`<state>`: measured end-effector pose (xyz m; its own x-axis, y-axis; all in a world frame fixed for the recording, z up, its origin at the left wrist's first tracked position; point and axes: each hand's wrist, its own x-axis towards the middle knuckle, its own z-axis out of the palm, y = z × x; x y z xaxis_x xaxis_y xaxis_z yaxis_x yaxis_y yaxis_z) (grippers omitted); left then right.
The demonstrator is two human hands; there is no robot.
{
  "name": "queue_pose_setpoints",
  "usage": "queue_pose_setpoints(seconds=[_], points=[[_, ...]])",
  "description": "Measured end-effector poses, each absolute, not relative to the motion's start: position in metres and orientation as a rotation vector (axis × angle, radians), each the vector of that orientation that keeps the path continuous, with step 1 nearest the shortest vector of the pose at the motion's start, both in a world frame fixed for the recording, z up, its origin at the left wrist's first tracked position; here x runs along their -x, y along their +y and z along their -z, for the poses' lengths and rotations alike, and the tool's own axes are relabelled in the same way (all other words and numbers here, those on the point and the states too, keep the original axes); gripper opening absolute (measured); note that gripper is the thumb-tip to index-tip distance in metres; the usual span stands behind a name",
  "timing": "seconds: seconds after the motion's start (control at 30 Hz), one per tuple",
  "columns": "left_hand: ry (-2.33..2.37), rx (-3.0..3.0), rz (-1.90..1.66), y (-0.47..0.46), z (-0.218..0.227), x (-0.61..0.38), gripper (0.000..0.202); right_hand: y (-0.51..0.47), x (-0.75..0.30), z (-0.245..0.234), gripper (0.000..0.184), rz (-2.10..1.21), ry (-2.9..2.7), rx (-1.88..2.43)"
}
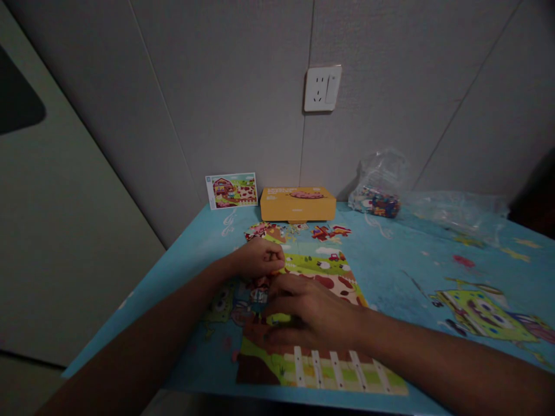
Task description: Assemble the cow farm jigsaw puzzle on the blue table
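A partly assembled jigsaw puzzle [338, 370] with a farm scene lies on the table, its white fence nearest me. My left hand [260, 258] is closed, fingers curled together, at the puzzle's upper left edge. Whatever it may hold is hidden. My right hand [306, 309] rests palm down over the middle of the puzzle, fingers bent and apart. Its fingertips lie beside a puzzle piece [259, 296] showing a figure in blue. Behind my left hand are joined red and brown puzzle pieces [274, 233], partly covered by it. More red pieces [330, 232] lie to their right.
An orange puzzle box [298, 205] stands against the wall, with a picture card [232, 191] leaning at its left. A clear bag [377, 188] of colourful pieces and crumpled clear plastic [459, 211] lie at the back right. The blue printed table cover [403, 266] extends right.
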<state>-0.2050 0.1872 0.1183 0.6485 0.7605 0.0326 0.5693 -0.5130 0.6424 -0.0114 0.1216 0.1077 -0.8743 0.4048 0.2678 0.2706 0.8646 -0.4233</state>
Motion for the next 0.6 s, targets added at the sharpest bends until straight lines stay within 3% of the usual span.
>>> queue_pose_setpoints(seconds=[0.5, 0.6], points=[[1.066, -2.243, -0.424, 0.183, -0.126, 0.213, 0.021, 0.104, 0.006, -0.126, 0.023, -0.524, -2.751, 0.722], [1.048, -2.263, -0.206, 0.175, -0.137, 0.221, 0.028, 0.099, -0.030, -0.134, 0.034, -0.488, -2.697, 0.797]])
